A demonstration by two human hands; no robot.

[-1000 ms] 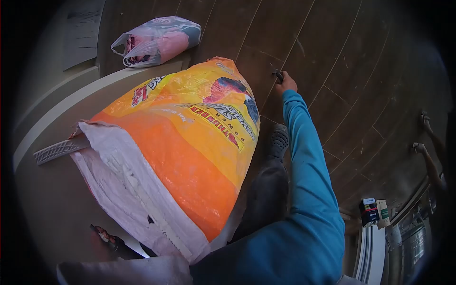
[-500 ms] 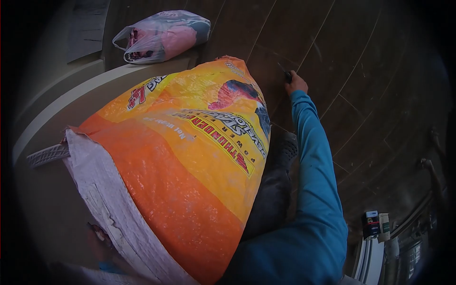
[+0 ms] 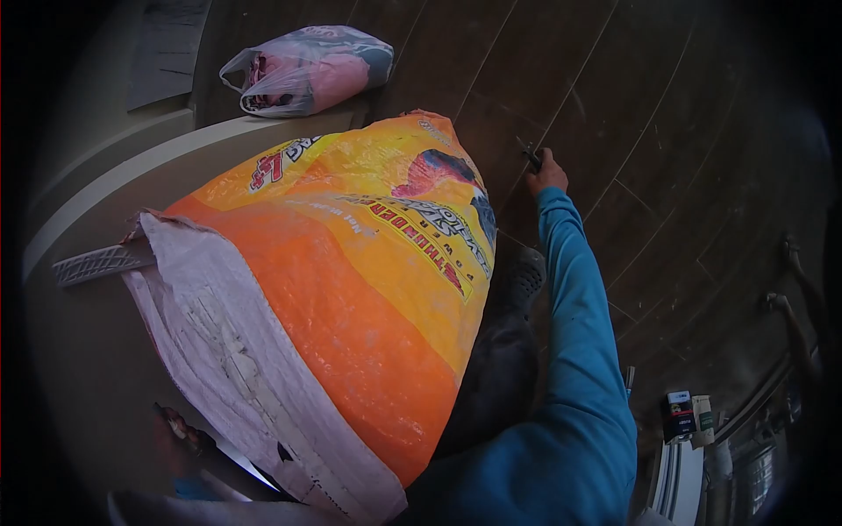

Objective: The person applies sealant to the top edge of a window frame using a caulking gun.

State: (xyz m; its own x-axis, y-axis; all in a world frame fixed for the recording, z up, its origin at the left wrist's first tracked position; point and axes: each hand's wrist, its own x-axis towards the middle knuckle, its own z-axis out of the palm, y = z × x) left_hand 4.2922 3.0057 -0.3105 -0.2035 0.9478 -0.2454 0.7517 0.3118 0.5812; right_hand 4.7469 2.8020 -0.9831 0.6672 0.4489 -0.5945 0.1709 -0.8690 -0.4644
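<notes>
My right hand (image 3: 547, 174), at the end of a blue sleeve, is closed round a small dark tool (image 3: 531, 156) with thin, slightly parted tips, over the dark floor beyond the sack. A large orange and yellow printed sack (image 3: 351, 298) lies across the middle, its pale folded edge (image 3: 237, 351) toward the lower left. From its left corner sticks a grey patterned strip (image 3: 96, 265). My left hand (image 3: 182, 447) is a dim, partly hidden shape beside the sack's pale edge at the lower left; its fingers are not clear.
A clear plastic bag (image 3: 320, 74) with pink and dark contents lies on the floor (image 3: 605, 96) at the top. My dark shoe (image 3: 524, 276) is beside the sack. Another person's feet (image 3: 778, 302) show at the far right, above small boxes (image 3: 680, 416) on a pale ledge.
The sack's pale edge has shifted right and spread wider in view. My right hand has moved slightly down, and the tool's tips now look parted.
</notes>
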